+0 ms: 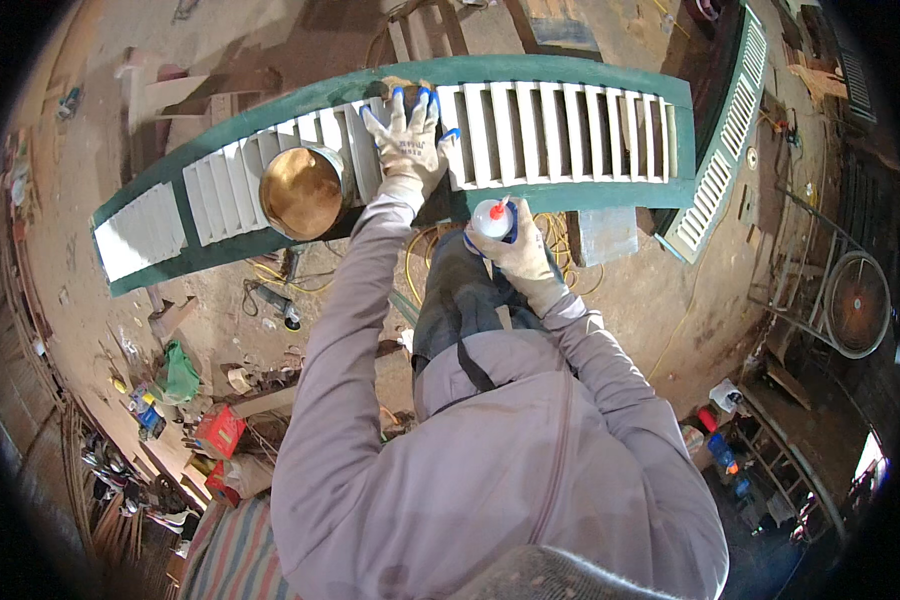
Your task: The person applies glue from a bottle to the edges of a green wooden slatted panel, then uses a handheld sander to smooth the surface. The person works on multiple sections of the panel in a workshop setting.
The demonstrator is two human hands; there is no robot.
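A long louvred shutter [570, 197] with a green frame and white slats lies across in front of me. My left hand [410, 145], in a white glove with blue fingertips, rests open on its middle, fingers spread toward the far rail. Close to the shutter's near edge, my right hand [526, 255], also gloved, is closed round a squeeze bottle [492, 220] with a white top and red nozzle tip. Left of my left arm, a round tub [302, 193] of brown material sits on the slats. A brown patch [402, 84] marks the far rail beyond my fingers.
Another green and white shutter [715, 185] stands to the right. Yellow cord [422, 262] lies on the floor around my legs. An angle grinder [275, 303] lies at the left, with a red box [219, 432] nearer. A round fan [858, 304] stands at far right.
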